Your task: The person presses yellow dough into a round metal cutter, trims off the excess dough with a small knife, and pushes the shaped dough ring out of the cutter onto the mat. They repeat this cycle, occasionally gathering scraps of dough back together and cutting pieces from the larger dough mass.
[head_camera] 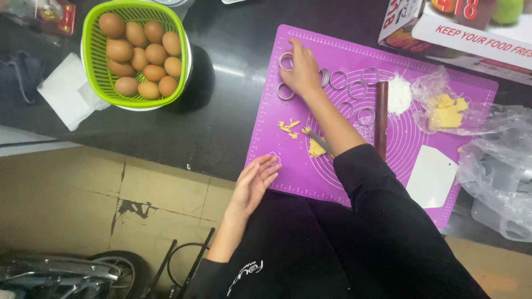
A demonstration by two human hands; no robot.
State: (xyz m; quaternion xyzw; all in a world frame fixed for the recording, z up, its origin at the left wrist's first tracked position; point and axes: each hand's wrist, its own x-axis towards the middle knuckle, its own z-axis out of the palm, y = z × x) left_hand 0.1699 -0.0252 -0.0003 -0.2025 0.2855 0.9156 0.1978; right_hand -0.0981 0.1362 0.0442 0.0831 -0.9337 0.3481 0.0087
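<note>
A glossy black counter (221, 111) stands above worn beige floor tiles (83, 199) with cracked patches.

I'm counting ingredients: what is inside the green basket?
The green basket holds brown eggs, about eleven showing, piled in more than one layer. Any eggs beneath the top ones are covered. A white bowl sits under the basket.

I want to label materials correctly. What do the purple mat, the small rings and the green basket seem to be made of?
Mat: probably silicone; it lies thin and flat, matte, with printed circles and rulers.
Rings: likely metal; thin grey walls with a dull shine.
Basket: plastic by its look; bright green, slotted, slightly glossy. It holds brown eggs.
</note>
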